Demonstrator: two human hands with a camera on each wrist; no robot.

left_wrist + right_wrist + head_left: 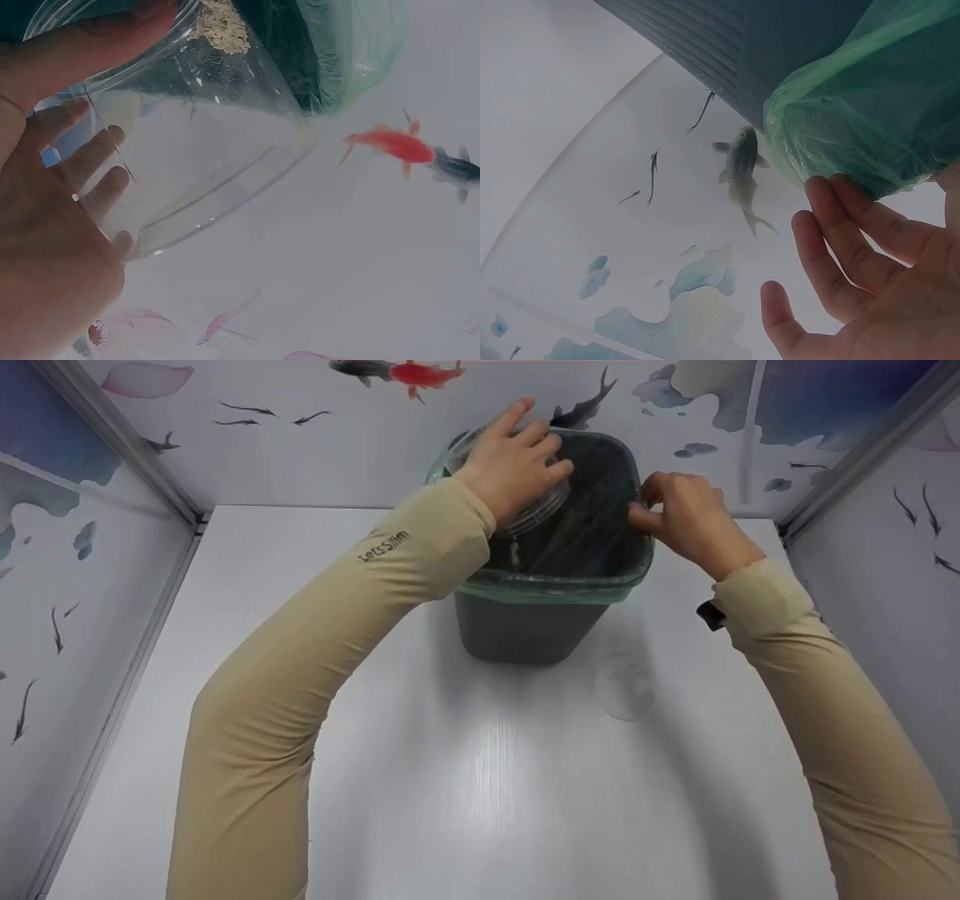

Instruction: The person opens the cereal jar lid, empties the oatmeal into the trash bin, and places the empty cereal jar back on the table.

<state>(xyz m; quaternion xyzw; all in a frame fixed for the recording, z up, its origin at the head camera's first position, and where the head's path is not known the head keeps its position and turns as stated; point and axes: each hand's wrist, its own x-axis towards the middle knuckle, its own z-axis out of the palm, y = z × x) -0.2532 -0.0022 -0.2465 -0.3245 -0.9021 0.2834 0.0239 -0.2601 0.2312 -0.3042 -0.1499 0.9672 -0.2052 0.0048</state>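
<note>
My left hand (510, 469) grips a clear plastic jar (214, 142), tipped mouth-down over a dark grey trash bin (525, 630). Pale flakes (223, 30) gather near the jar's mouth in the left wrist view, and in the head view a few drop from its rim into the bin. A thin green bag (840, 112) lines the bin and folds over its edge. At the bin's right rim, my right hand (690, 521) pinches the edge and liner, thumb on the inner side. The other fingers spread along the outside.
A clear round lid (626, 686) lies on the white table (450, 810), right of the bin's base. Behind the bin stands a white wall panel (300, 465) printed with fish, and similar panels rise on both sides.
</note>
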